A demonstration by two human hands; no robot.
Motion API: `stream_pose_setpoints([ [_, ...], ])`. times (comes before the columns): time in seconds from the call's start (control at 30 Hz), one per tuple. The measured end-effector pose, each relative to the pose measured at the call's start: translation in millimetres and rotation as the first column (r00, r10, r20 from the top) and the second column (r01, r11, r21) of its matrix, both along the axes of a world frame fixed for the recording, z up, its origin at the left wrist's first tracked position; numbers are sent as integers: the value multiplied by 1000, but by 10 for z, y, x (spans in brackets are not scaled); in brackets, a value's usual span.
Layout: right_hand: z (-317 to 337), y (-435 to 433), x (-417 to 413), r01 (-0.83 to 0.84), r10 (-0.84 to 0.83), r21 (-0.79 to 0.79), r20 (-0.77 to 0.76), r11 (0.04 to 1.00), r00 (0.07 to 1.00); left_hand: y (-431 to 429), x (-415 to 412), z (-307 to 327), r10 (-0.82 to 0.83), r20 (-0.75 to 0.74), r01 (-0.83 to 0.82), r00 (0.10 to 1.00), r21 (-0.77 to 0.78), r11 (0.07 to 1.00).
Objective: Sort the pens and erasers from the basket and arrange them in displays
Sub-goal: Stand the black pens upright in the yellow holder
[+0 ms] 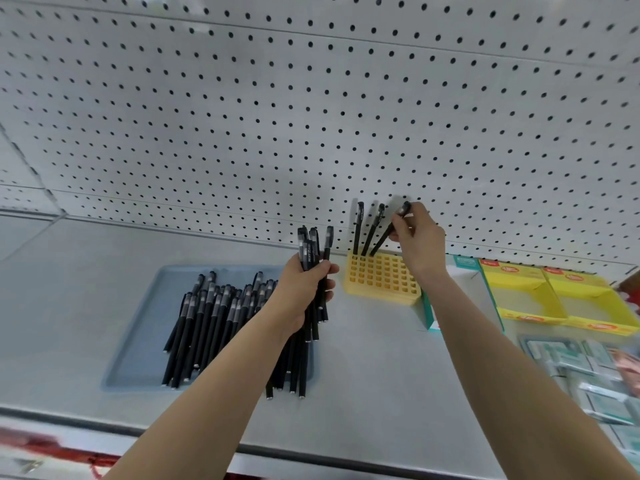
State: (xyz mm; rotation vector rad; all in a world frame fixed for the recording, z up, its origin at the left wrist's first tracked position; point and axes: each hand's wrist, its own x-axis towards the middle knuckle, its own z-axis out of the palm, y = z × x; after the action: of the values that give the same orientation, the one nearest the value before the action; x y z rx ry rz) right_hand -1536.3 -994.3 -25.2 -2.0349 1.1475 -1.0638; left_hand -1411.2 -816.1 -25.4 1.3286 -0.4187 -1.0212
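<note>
The right hand [417,237] pinches 1 pen [382,240] near its cap, its shaft slanting down-left to the yellow rack's [381,277] back row beside 2 standing pens [357,230], while the left hand [304,292] grips a spare bundle [311,247] just left.

Print on pens [358,230] and boxes [502,284] illegible.

yellow grid holder [381,275]: back-left cells taken by three leaning pens [357,230], other cells open from above; pegboard [311,116] close behind, teal box [467,285] just right, pen tray [138,323] left, bare shelf [374,341] in front.
</note>
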Motion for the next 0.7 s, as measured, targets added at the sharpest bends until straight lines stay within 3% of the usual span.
stream_pose_setpoints([
  [0.2,-73,-6,136,-68,62,-28,-169,997,984,-8,53,-1,-6,13,6,1000,-17,1000],
  [0.43,5,44,150,-12,10,-10,-193,1000,981,-38,17,59,-36,46,39,998,-52,998],
  [0.57,110,242,38,94,-94,12,-5,995,996,-58,-22,92,-66,73,71,995,-70,995],
  [0.7,252,528,-12,-230,194,325,141,917,971,-96,-114,118,-126,83,133,989,-88,987],
])
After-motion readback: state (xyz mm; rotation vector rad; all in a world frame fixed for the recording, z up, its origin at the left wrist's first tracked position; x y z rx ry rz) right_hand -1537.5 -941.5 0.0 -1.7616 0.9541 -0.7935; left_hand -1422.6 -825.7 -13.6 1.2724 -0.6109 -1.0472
